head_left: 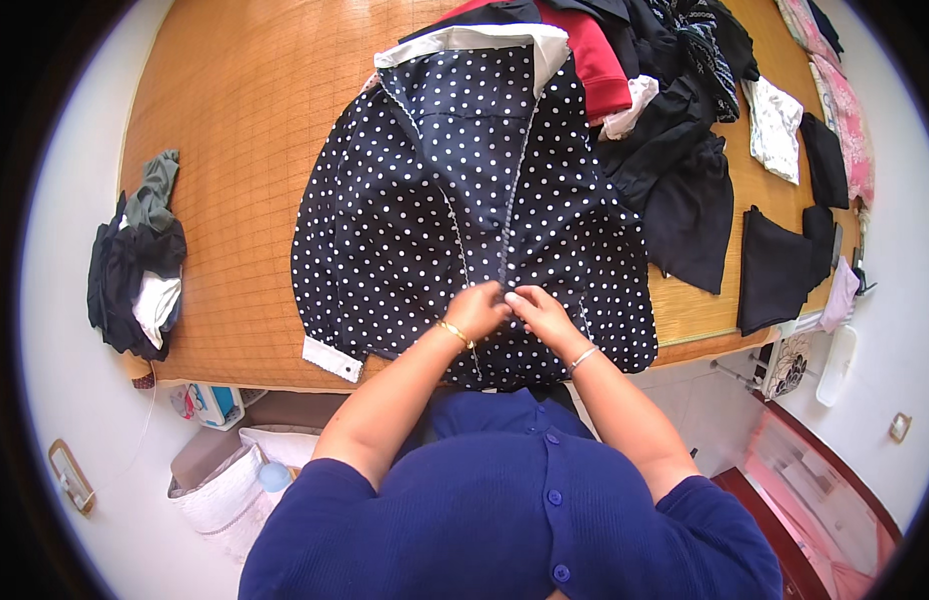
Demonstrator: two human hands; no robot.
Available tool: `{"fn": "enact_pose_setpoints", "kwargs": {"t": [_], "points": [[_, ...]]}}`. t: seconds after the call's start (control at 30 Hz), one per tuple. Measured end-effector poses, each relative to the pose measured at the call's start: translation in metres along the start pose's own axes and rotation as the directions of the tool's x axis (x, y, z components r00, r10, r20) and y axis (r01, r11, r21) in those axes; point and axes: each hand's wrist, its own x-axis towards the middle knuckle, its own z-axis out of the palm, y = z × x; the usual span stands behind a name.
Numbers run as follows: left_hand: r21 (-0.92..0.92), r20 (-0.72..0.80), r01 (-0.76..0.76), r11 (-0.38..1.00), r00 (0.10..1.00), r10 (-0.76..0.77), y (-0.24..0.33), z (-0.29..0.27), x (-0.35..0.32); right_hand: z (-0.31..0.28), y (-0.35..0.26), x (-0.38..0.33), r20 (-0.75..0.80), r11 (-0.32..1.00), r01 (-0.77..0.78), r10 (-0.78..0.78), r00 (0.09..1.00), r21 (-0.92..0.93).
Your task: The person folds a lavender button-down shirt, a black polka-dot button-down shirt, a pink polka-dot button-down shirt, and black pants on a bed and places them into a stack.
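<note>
A black shirt with white polka dots (385, 220) lies spread on the bed mat, its white collar (470, 40) at the far end and its front parted from the collar down. One white cuff (333, 360) rests by the near edge on the left. My left hand (478, 312) and my right hand (543, 314) meet at the lower front of the shirt. The fingers of both are closed in a pinch on the two front edges, thumbs close together. Any button between the fingertips is too small to make out.
Under the shirt is a woven brown mat (225, 180). A pile of dark and white clothes (135, 270) sits at the left edge. Black garments (685, 190) and a red one (592, 62) are heaped at the far right, with folded black clothes (775, 270) nearer.
</note>
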Motion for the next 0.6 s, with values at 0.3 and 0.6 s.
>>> {"fn": "enact_pose_setpoints", "kwargs": {"t": [0.3,0.6], "points": [[-0.449,0.08,-0.067,0.891,0.99,0.115,0.034,-0.002,0.022,-0.273,-0.015,-0.045,-0.677,0.953,0.118,-0.282,0.68,-0.279],[-0.374,-0.296,-0.121,0.919,0.955,0.005,0.04,-0.033,0.115,-0.079,-0.023,0.004,-0.367,0.76,0.271,-0.553,0.748,-0.591]]}}
